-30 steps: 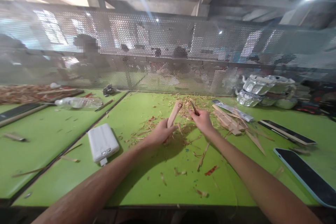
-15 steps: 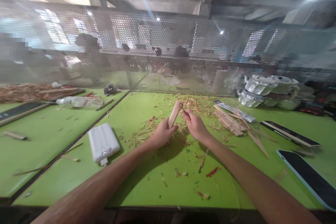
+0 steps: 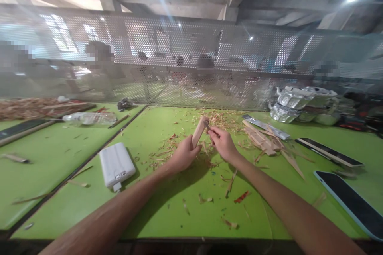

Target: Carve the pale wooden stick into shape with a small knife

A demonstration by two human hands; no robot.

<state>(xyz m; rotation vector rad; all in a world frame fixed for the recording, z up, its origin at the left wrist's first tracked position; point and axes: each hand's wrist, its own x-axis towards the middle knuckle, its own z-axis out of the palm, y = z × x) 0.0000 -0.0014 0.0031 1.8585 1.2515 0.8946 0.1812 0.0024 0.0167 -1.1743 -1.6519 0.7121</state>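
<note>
My left hand (image 3: 184,154) is closed around the lower end of a pale wooden blank (image 3: 198,132), which slants up and away from me. In my right hand (image 3: 223,142) is a slim carving tool with a small looped or hooked dark tip (image 3: 207,124). That tip meets the blank near the right side of its upper end. Most of the tool's handle is hidden by my right fingers. Curled wood shavings (image 3: 223,118) lie on the green tabletop (image 3: 155,211) behind and below both hands.
A white power bank (image 3: 116,165) lies left of my hands. On the right are flat wood pieces (image 3: 259,138), a black strip (image 3: 329,152) and a phone (image 3: 348,203). Foil-wrapped objects (image 3: 299,101) stand farther back, before a perforated metal screen (image 3: 179,75). A plastic bottle (image 3: 89,118) lies left.
The tool's looped tip has shifted slightly and turned against the blank's upper end, so its ring shows less. Both hands keep their grips; the whole view has shifted slightly.
</note>
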